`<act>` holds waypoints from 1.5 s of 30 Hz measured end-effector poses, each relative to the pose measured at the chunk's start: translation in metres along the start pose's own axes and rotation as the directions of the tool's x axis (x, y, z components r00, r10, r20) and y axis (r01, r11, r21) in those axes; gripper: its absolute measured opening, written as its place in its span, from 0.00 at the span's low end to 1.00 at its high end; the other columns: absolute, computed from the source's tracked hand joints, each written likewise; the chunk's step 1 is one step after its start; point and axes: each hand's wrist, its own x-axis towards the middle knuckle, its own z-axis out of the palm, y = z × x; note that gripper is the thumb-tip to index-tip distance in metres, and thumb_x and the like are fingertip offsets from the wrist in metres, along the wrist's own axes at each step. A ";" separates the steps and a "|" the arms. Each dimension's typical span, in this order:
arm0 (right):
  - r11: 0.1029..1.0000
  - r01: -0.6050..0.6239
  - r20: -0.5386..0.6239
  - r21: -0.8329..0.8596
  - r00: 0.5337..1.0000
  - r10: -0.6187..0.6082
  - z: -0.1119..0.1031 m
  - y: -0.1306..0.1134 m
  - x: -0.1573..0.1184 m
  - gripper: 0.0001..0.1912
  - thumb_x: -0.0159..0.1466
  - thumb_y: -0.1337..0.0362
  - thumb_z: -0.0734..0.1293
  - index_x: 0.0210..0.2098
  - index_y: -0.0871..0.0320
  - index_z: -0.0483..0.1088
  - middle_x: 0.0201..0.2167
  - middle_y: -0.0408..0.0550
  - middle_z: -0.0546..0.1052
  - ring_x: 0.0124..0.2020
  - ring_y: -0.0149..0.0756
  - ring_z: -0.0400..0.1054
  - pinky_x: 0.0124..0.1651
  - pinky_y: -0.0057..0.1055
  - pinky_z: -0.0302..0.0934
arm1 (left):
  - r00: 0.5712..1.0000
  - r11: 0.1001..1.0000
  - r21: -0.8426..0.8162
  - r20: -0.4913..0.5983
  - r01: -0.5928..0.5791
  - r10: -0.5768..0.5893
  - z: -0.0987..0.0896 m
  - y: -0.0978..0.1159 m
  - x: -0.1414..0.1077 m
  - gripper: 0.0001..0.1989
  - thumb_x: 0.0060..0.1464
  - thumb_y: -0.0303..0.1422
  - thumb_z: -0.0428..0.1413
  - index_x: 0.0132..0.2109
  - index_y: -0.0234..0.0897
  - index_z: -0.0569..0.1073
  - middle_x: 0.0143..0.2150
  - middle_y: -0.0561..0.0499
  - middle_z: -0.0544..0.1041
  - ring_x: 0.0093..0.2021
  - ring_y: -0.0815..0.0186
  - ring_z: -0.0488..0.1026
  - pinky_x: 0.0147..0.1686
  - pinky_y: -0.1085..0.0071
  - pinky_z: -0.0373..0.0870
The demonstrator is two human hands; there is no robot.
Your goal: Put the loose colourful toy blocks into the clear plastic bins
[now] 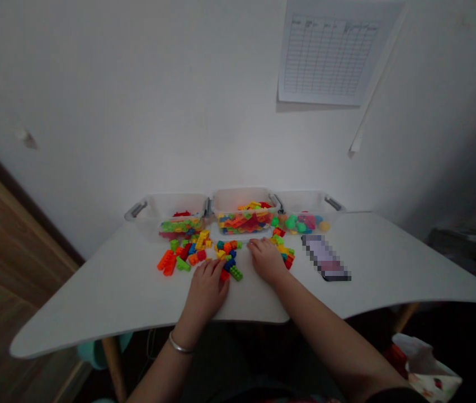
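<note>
Now both hands point(209, 284) low over the tabletop point(137, 291).

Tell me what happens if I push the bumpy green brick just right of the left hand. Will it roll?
The green brick probably won't roll, because it looks blocky. It looks like hard plastic, so it should stay stiff. It's small, so likely light, and might slide on the smooth-looking table.

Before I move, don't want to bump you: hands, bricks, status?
Left hand at loose toy bricks, grip unclear. Right hand beside other bricks, grip hidden. Smartphone to its right.
</note>
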 end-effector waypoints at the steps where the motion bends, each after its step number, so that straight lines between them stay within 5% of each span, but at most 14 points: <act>1: 0.999 0.035 0.002 0.014 0.999 -0.035 -0.001 -0.002 -0.001 0.19 0.64 0.74 0.60 0.52 0.60 0.73 0.54 0.55 0.75 0.51 0.45 0.69 0.61 0.44 0.57 | 1.000 1.000 0.004 0.004 0.001 -0.001 0.000 0.000 0.000 0.23 0.58 0.34 0.51 0.60 0.36 0.68 0.56 0.40 0.73 0.58 0.52 0.67 0.60 0.49 0.63; 8: 0.979 0.156 -0.025 0.132 0.988 -0.154 -0.003 -0.009 -0.005 0.20 0.65 0.75 0.60 0.53 0.56 0.72 0.53 0.52 0.75 0.51 0.41 0.69 0.55 0.40 0.62 | 1.000 1.000 0.017 0.002 -0.011 0.011 -0.003 0.002 0.001 0.21 0.59 0.34 0.50 0.59 0.37 0.68 0.56 0.41 0.74 0.57 0.53 0.67 0.59 0.49 0.63; 20: 0.977 -0.150 -0.024 0.148 0.988 0.155 0.002 -0.002 -0.004 0.19 0.62 0.74 0.60 0.51 0.58 0.73 0.47 0.55 0.76 0.50 0.43 0.68 0.56 0.38 0.62 | 1.000 1.000 -0.002 -0.021 -0.003 0.003 0.000 0.000 0.000 0.22 0.58 0.35 0.51 0.59 0.39 0.68 0.56 0.42 0.74 0.58 0.53 0.67 0.59 0.50 0.63; 25: 0.994 -0.103 -0.044 0.037 0.994 0.104 0.001 -0.003 -0.004 0.14 0.63 0.69 0.63 0.46 0.60 0.75 0.42 0.54 0.79 0.48 0.47 0.68 0.62 0.45 0.54 | 1.000 1.000 -0.003 -0.002 -0.004 0.004 -0.001 0.000 0.000 0.23 0.59 0.35 0.50 0.60 0.37 0.68 0.56 0.41 0.74 0.57 0.52 0.67 0.59 0.50 0.63; 39: 0.995 -0.077 0.063 0.069 0.995 0.072 0.004 -0.004 -0.003 0.16 0.65 0.67 0.64 0.52 0.57 0.72 0.45 0.52 0.79 0.47 0.43 0.71 0.55 0.39 0.60 | 1.000 1.000 0.020 -0.007 -0.009 0.009 0.002 -0.001 0.000 0.23 0.59 0.35 0.50 0.60 0.36 0.68 0.56 0.41 0.74 0.57 0.51 0.67 0.59 0.50 0.64; 45: 0.992 -0.072 0.077 0.109 0.995 0.063 0.000 -0.008 -0.003 0.12 0.64 0.66 0.65 0.46 0.56 0.73 0.42 0.51 0.79 0.47 0.43 0.71 0.54 0.39 0.61 | 1.000 1.000 0.001 -0.019 -0.015 0.015 0.001 0.000 0.000 0.22 0.59 0.35 0.50 0.59 0.37 0.68 0.55 0.41 0.74 0.57 0.52 0.67 0.59 0.50 0.64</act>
